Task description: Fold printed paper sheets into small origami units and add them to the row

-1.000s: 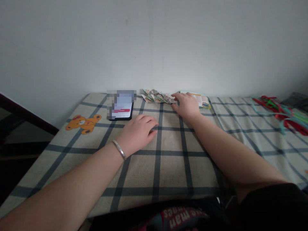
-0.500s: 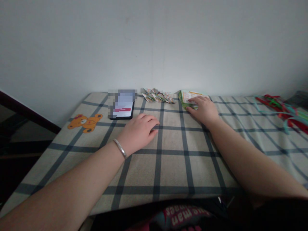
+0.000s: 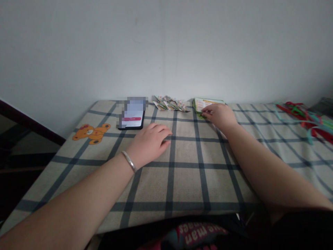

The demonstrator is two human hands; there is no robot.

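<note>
A: What has moved since a second ago?

B: The right hand (image 3: 221, 116). Its fingertips were by the folded papers (image 3: 170, 105); now they are at the near edge of the stack (image 3: 208, 101). The left hand (image 3: 153, 140) has hardly shifted.

A: Starting near, what is that left hand doing?

B: It lies low over the cloth (image 3: 182, 180), palm down, fingers loosely bent, thumb apart, with nothing in its grasp. The arm seems to rest there for support. A bracelet (image 3: 129, 161) circles its wrist.

A: And beyond it?

B: A flat bear (image 3: 91, 133) lies off to the left, and tangled ribbons (image 3: 296, 111) lie far to the right, both well apart from the hands. The phone (image 3: 134, 124) lies face up just past the left hand, its lower end toward the person, probably so the screen can be read.

A: Is the right hand gripping anything?

B: Its thumb and fingers are drawn together at the stack's near edge, but whether a sheet is caught between them cannot be told. The hand comes in from the right, leaving the stack's left part in sight.

A: Farthest off?

B: The stack lies flat by the wall (image 3: 166, 52), right of the folded papers, whose creases seem to keep them peaked.
</note>
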